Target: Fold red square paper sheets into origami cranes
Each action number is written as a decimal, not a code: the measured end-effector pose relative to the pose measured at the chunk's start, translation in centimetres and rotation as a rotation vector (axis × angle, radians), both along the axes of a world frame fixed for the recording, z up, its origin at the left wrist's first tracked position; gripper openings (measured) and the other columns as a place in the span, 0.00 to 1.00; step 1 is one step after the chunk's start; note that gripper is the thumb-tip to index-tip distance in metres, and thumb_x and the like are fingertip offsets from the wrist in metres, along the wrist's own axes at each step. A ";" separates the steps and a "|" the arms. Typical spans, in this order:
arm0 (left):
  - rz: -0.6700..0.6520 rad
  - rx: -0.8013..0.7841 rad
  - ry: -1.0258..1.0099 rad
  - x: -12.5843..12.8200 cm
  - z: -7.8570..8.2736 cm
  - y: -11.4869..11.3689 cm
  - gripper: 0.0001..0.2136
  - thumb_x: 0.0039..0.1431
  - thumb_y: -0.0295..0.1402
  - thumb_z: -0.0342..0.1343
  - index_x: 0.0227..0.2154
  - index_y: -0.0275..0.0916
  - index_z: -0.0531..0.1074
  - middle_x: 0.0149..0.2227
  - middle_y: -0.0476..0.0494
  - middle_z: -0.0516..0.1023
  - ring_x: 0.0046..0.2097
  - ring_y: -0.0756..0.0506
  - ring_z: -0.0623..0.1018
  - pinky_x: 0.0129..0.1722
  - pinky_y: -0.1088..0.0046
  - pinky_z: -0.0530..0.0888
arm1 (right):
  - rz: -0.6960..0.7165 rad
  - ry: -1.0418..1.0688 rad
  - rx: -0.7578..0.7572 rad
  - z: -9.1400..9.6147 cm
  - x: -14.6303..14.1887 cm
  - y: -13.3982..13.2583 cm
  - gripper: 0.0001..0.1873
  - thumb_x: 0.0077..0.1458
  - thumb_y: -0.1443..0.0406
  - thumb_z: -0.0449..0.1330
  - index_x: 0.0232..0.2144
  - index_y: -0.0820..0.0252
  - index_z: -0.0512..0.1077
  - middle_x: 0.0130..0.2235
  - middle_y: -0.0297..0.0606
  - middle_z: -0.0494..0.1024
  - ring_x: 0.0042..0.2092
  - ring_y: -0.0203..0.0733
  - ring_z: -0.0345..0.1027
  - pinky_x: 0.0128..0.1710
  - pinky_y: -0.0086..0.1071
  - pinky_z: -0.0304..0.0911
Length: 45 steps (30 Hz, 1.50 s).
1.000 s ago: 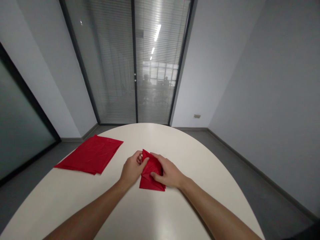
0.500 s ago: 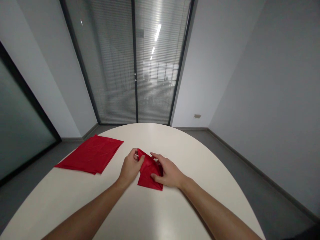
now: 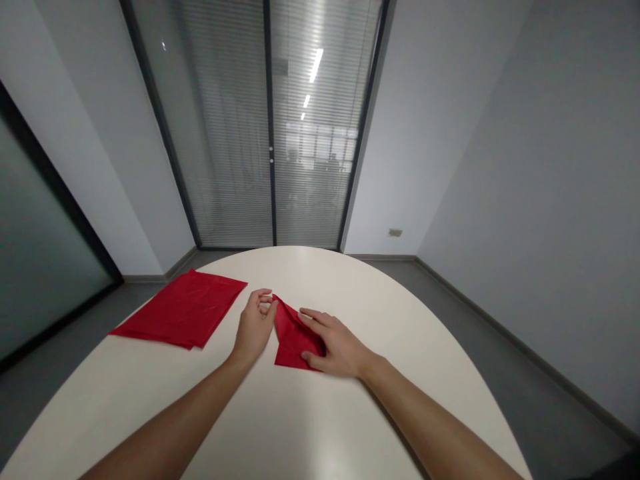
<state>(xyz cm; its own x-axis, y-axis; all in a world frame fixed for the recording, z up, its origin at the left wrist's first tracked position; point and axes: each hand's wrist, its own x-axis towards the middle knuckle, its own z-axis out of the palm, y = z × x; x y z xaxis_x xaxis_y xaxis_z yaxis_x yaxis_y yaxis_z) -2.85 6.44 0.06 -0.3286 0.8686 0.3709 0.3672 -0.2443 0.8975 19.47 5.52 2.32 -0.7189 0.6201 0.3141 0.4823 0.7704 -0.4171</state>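
Note:
A small folded red sheet (image 3: 295, 343), thin like tissue paper or cloth, lies in front of me; I cannot tell its exact material. The thumb and forefinger of my left hand (image 3: 254, 325) pinch its upper left corner, drawn out to a point. My right hand (image 3: 340, 345) rests on the sheet's right side with thumb and fingers spread, covering that edge. Between the two hands a crease runs slantwise from the pinched corner toward my right fingers.
A stack of larger red sheets (image 3: 185, 310) lies at the left of the round white table (image 3: 390, 313), reaching its edge. Beyond the table stand a glass partition with blinds (image 3: 225, 133) and grey-white walls.
My left hand has moved up and left, pulling the corner outward. The sheet's lower edge has shifted slightly up, and my right fingers lie flatter on it.

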 end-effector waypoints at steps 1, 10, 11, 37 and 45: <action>0.017 0.008 0.018 -0.1 0.0 0.0 0.15 0.60 0.39 0.54 0.47 0.39 0.66 0.41 0.45 0.75 0.31 0.49 0.75 0.34 0.71 0.73 | 0.002 -0.020 0.009 -0.1 0.0 0.0 0.44 0.52 0.59 0.64 0.68 0.60 0.56 0.67 0.52 0.60 0.64 0.58 0.60 0.63 0.50 0.56; -0.046 -0.006 0.445 1.1 0.5 -1.7 0.10 0.61 0.30 0.52 0.46 0.41 0.69 0.42 0.44 0.78 0.42 0.44 0.78 0.45 0.64 0.75 | 0.016 -0.093 0.047 0.2 -0.1 0.1 0.40 0.54 0.58 0.64 0.66 0.65 0.60 0.67 0.54 0.60 0.63 0.58 0.60 0.63 0.49 0.57; -0.076 0.000 0.499 1.4 0.4 -1.8 0.11 0.61 0.28 0.52 0.47 0.41 0.69 0.44 0.42 0.78 0.45 0.43 0.78 0.48 0.63 0.74 | 0.015 -0.096 0.047 0.3 -0.1 0.1 0.39 0.54 0.58 0.63 0.65 0.65 0.61 0.67 0.54 0.60 0.63 0.58 0.60 0.63 0.49 0.56; -0.149 -0.130 1.091 2.0 -0.3 -3.2 0.24 0.69 0.40 0.44 0.63 0.37 0.65 0.67 0.35 0.63 0.69 0.32 0.59 0.66 0.48 0.58 | -0.186 -0.014 0.150 -0.1 0.2 1.1 0.21 0.64 0.64 0.55 0.57 0.61 0.72 0.59 0.47 0.73 0.60 0.49 0.66 0.62 0.44 0.60; -0.085 -0.230 1.143 2.2 -0.3 -3.1 0.25 0.69 0.38 0.43 0.65 0.34 0.62 0.68 0.30 0.60 0.69 0.34 0.60 0.66 0.49 0.58 | 0.017 -0.195 -0.022 0.0 0.2 0.4 0.37 0.64 0.50 0.55 0.67 0.67 0.58 0.68 0.55 0.57 0.70 0.58 0.49 0.68 0.54 0.47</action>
